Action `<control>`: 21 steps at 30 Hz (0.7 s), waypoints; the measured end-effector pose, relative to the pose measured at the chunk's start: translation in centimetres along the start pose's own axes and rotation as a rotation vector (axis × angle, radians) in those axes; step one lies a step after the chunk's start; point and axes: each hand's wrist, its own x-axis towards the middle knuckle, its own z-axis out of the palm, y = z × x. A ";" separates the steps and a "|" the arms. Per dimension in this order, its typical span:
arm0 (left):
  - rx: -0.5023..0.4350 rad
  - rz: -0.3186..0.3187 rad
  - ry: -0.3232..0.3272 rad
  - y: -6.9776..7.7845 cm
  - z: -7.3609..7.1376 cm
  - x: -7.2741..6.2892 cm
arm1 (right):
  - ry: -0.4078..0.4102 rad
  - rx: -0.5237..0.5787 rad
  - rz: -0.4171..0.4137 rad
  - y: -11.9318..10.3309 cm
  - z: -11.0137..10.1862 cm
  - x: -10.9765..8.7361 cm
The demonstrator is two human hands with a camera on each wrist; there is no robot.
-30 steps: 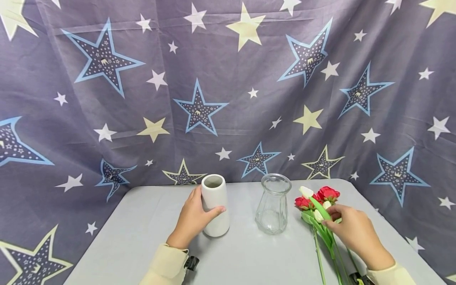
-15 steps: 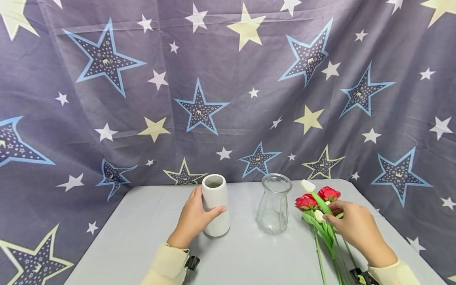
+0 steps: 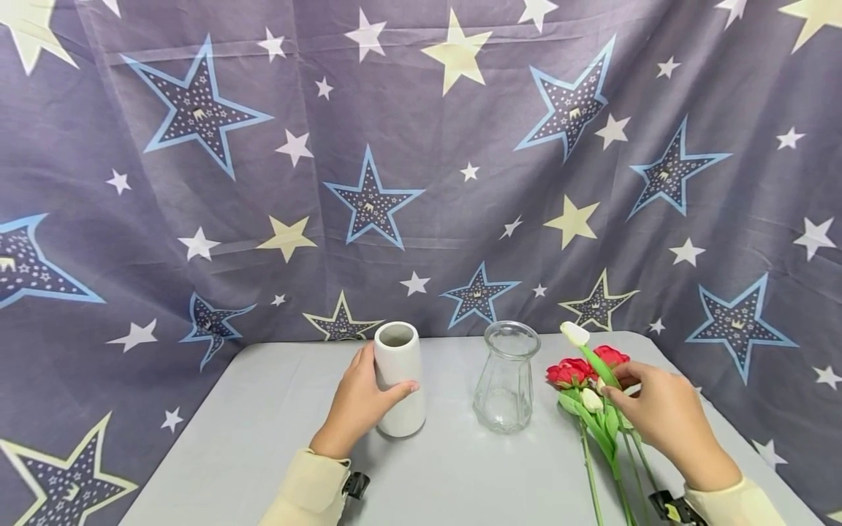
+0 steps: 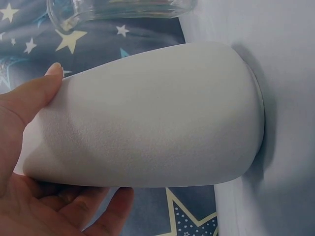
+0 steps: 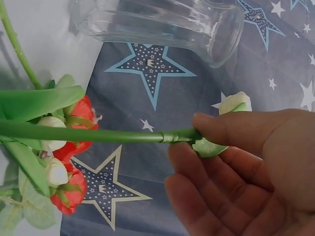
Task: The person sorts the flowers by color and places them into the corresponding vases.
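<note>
White vase [image 3: 400, 365], one: upright on the grey table [image 3: 447, 475], just left of the middle of the head view. Left hand [image 3: 355, 402]: curved round the vase's left side, holding it, thumb across the front.

White tulip [image 3: 576, 335], one: right part of the same view, tilted, bloom toward the upper left, above the red flowers [image 3: 569, 372]. Right hand [image 3: 667, 420]: thumb and forefinger pinching its green stem [image 5: 108, 134] close below the bloom, as the right wrist view shows; other fingers loosely bent.

Red flowers: lying at right with white buds [image 3: 591, 399] and green leaves, stems running to the bottom edge.

Glass vase [image 3: 505, 387], one: clear, upright, between white vase and flowers, touching neither.

Star-patterned cloth [image 3: 408, 124]: hung behind the table, filling the upper frame.
</note>
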 end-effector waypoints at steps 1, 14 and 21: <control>0.000 -0.001 0.000 0.0 0.0 0.0 | 0.003 0.004 0.002 0.0 -0.1 0.1; 0.002 -0.002 -0.004 -0.1 0.1 0.2 | 0.099 0.039 0.031 -0.8 -0.9 0.1; 0.002 -0.004 -0.001 -0.2 0.1 0.1 | 0.118 0.034 0.042 -0.8 -0.5 0.0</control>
